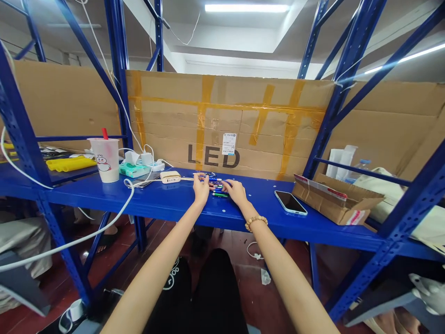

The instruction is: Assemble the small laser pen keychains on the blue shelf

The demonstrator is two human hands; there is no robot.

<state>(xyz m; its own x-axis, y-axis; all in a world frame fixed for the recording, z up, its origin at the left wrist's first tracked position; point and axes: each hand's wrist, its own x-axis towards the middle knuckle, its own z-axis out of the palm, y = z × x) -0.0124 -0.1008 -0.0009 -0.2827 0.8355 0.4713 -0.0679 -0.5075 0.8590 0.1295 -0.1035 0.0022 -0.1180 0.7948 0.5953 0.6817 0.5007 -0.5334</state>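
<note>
Several slim pens (217,188) in blue, green and dark colours lie bunched on the blue steel shelf (167,198), between my two hands. My left hand (200,188) sits at the left end of the bunch, fingers on a pen, and my right hand (236,192) rests on its right side, fingertips touching the pens. Whether either hand grips a pen is hard to tell at this size. A wooden bead bracelet (256,222) circles my right wrist. A cream power bank (170,177) lies just left of my left hand, with a cable running towards the pens.
To the right lie a smartphone (290,202) and an open cardboard box (337,199). To the left stand a plastic cup with a red straw (104,160), a power strip (156,166) and a white cable (128,197). Blue rack uprights (323,130) frame the shelf, backed by taped cardboard (225,120).
</note>
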